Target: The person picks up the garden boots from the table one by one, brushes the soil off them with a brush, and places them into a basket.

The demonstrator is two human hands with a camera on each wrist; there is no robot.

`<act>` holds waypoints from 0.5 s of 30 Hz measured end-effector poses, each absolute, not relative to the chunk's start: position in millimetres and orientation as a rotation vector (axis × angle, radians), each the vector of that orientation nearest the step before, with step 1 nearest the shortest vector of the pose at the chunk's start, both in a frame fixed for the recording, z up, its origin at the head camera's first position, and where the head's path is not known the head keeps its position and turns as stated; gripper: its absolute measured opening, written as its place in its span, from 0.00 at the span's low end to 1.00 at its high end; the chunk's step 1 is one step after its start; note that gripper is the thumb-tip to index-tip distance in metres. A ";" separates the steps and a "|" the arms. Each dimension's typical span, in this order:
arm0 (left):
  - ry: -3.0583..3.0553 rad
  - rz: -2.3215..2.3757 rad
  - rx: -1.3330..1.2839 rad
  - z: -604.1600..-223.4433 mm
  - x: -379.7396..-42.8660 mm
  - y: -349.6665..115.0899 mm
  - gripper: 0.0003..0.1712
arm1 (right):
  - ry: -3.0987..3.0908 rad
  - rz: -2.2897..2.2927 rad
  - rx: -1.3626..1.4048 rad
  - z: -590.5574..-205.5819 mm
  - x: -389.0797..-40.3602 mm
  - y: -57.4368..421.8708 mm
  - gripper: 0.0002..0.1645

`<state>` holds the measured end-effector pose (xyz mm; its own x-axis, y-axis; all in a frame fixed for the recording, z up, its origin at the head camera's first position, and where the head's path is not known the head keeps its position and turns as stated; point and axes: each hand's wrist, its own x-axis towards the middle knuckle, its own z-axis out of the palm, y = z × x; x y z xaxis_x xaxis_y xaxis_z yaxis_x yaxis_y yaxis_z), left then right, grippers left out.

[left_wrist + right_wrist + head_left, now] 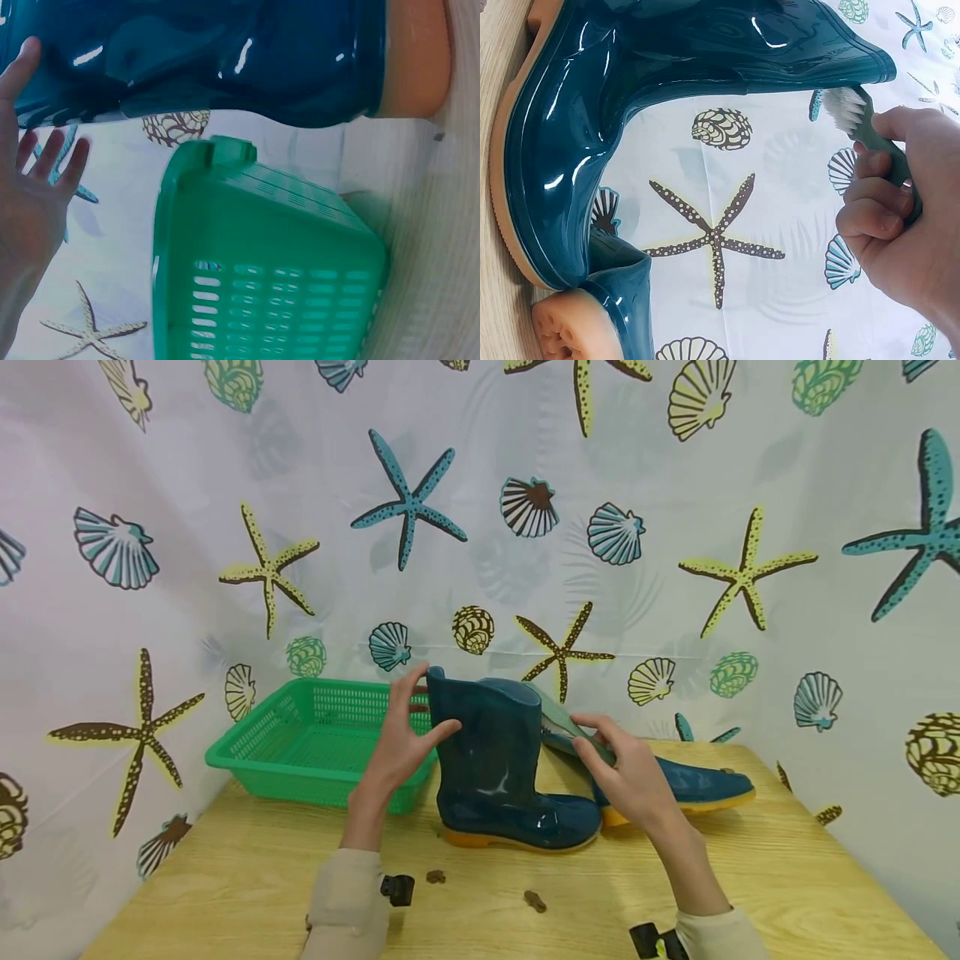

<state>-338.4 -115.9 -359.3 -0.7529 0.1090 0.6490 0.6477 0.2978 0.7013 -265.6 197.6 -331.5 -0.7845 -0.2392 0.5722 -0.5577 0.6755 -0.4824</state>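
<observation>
A dark blue rain boot (487,743) with an orange sole stands upright on the table, toe to the right. My left hand (405,727) holds its shaft near the top, the thumb on the near side and the fingers behind the back edge. In the left wrist view the thumb lies on the glossy shaft (187,60). My right hand (630,768) grips a green scrub brush (881,142) by its handle. Its white bristles (844,109) are close by the boot's upper rim at the front. A second rain boot (697,781) lies on its side behind, to the right.
A green plastic basket (300,781) with slotted walls stands left of the upright boot. Two small brown clumps (535,901) lie on the wooden table (247,877) in front. A curtain (480,585) printed with starfish and shells hangs behind and along both sides.
</observation>
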 end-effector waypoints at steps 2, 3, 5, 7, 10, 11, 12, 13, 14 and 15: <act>-2.002 -1.378 -0.702 -356.7 -337.1 -113.7 0.46 | -2.423 0.917 0.623 -331.3 -265.4 197.0 0.21; -1.963 -1.329 -0.714 -355.4 -336.6 -112.7 0.44 | -2.425 0.915 0.625 -331.2 -265.5 196.6 0.21; -1.885 -1.228 -0.732 -352.7 -335.7 -110.7 0.39 | -2.429 0.908 0.625 -331.0 -265.4 195.8 0.21; -1.820 -1.120 -0.751 -349.3 -334.3 -108.3 0.32 | -2.435 0.900 0.624 -331.1 -265.2 195.0 0.21; -1.767 -0.994 -0.837 -342.9 -329.0 -103.0 0.19 | -2.446 0.894 0.615 -331.0 -264.5 194.0 0.21; -1.767 -0.964 -0.885 -340.7 -326.7 -100.5 0.14 | -2.449 0.895 0.615 -330.9 -264.2 193.6 0.21; -1.778 -0.943 -0.938 -338.5 -323.7 -97.7 0.11 | -2.452 0.896 0.616 -330.7 -263.9 193.1 0.21; -1.803 -0.933 -0.989 -336.7 -320.9 -94.5 0.10 | -2.455 0.896 0.618 -330.5 -263.6 192.5 0.21; -1.842 -0.931 -1.035 -335.3 -317.8 -91.1 0.09 | -2.458 0.896 0.620 -330.2 -263.1 192.0 0.21; -1.894 -0.931 -1.067 -334.4 -315.2 -87.6 0.09 | -2.463 0.899 0.622 -330.1 -262.8 191.4 0.21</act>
